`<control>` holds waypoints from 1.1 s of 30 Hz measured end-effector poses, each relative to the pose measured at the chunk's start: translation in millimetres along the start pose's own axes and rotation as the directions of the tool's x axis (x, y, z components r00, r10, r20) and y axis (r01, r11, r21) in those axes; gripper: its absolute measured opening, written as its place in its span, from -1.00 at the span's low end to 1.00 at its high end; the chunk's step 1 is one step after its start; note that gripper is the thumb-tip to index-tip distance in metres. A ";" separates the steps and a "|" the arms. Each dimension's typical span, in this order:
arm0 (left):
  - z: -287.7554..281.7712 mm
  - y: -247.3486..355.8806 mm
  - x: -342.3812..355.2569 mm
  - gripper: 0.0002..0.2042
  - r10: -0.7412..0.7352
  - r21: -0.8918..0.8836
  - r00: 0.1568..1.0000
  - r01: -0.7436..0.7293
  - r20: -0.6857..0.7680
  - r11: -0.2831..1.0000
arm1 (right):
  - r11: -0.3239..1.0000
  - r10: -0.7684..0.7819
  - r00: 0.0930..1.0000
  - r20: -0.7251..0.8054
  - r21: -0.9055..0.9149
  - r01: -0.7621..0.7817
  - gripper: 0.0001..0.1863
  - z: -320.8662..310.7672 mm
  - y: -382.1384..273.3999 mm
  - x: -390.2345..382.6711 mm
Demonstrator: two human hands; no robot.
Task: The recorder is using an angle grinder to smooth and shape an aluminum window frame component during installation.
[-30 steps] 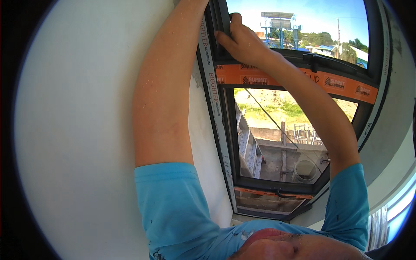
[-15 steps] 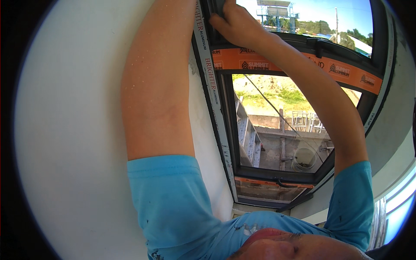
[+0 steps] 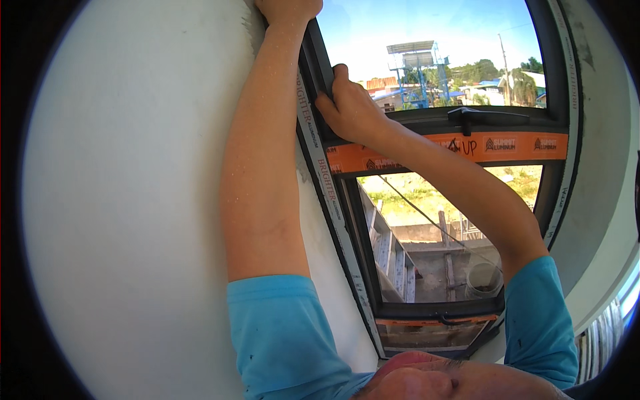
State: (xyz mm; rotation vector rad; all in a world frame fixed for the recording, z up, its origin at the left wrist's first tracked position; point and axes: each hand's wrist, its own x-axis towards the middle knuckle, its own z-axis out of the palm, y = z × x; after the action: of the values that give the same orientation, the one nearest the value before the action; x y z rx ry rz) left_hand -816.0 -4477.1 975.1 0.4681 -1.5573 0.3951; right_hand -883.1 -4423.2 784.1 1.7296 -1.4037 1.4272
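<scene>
Beside white wall (image 3: 133,200) — black window frame (image 3: 427,123), clear-glazed, orange-banded

The far edge cuts off the left hand (image 3: 288,8), its fingers out of sight, and the far end of the window frame (image 3: 320,67). Most fingers of the right hand (image 3: 353,110) are hidden; its forearm (image 3: 460,183) covers part of the orange strip (image 3: 513,145) and lower pane (image 3: 427,267). The bucket (image 3: 481,275) shows its contents unclearly; far buildings (image 3: 490,92) are too small.

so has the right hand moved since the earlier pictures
No: against the orange strip, the right hand stays at about the same spot, just above it.
</scene>
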 end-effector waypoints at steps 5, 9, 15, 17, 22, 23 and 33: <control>-10.7 2.2 2.9 -0.29 0.024 0.000 0.999 -0.024 -0.027 1.000 | 0.885 -0.064 0.983 0.174 0.465 -0.025 -0.56 -5.1 9.0 3.5; -12.6 2.8 7.2 -0.29 0.007 0.023 1.000 -0.007 0.007 1.000 | 0.987 -0.069 0.998 0.008 0.148 0.067 -0.54 2.4 0.3 3.1; -10.4 -14.1 15.5 -0.31 0.103 0.139 0.995 -0.100 -0.018 0.985 | 0.995 0.048 0.991 0.122 -0.098 -0.036 -0.42 -2.6 -14.4 4.3; -10.5 -4.6 15.0 -0.32 0.060 0.077 0.998 -0.059 -0.010 0.995 | 0.987 -0.103 0.991 0.091 0.132 0.090 -0.40 -3.3 3.4 9.8; -9.0 -5.6 15.3 -0.33 0.040 0.141 0.999 -0.044 0.033 0.989 | 0.982 -0.187 0.975 0.122 0.053 0.182 -0.44 -4.8 12.1 16.7; -7.6 -4.9 15.4 -0.33 0.073 0.192 0.997 -0.073 0.004 0.979 | 0.989 -0.130 0.975 0.183 -0.039 0.139 -0.44 -7.3 12.4 19.8; -1.6 -3.3 3.3 -0.30 0.041 0.122 0.999 -0.040 -0.002 0.992 | 0.881 0.096 0.913 0.396 -0.461 0.107 -0.43 -39.9 -11.7 38.2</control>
State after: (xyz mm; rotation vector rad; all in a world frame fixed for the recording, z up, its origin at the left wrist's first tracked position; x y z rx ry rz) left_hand -812.9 -4479.3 978.4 0.5304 -1.5461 0.5243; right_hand -891.8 -4400.2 835.0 1.7439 -1.7796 0.6348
